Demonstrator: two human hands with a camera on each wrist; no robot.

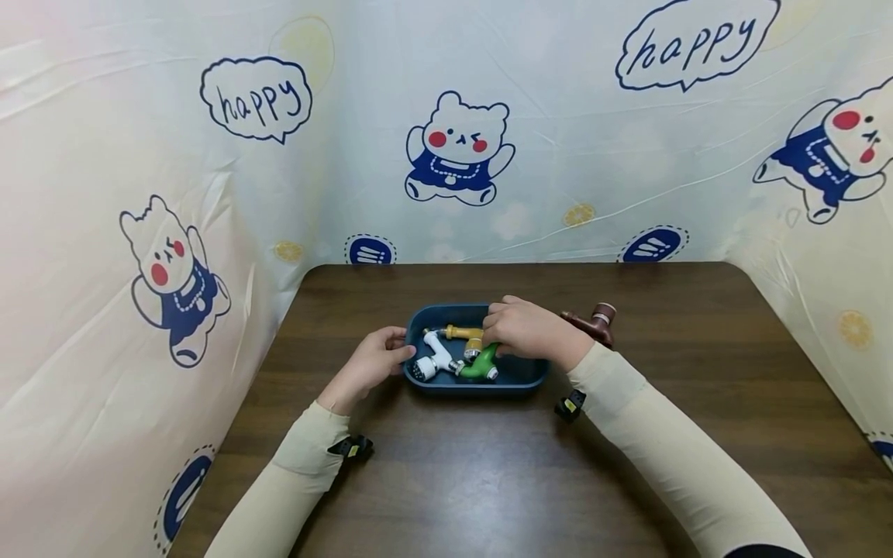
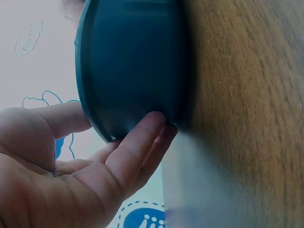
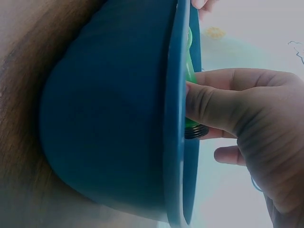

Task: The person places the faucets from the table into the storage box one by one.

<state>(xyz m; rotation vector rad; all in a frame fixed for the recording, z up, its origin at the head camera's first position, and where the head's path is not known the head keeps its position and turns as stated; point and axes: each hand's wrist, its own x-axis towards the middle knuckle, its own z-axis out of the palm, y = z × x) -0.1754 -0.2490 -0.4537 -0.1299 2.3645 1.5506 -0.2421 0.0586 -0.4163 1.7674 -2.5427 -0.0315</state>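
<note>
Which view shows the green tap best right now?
The head view: it shows most of the green tap in the blue tray, the right hand covering one end. In the right wrist view, the tray and hand hide most of it; the left wrist view shows none.

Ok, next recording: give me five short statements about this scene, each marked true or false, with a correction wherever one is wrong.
1. The left hand touches the left end of the blue tub. True.
2. The white faucet and the yellow faucet lie inside the tub. True.
3. The right hand grips the white faucet. False: it grips the green faucet.
4. The brown faucet lies in the tub. False: it is outside, on the wooden table, to the tub's right.
5. Both forearms are bare. False: light sleeves cover them.
</note>
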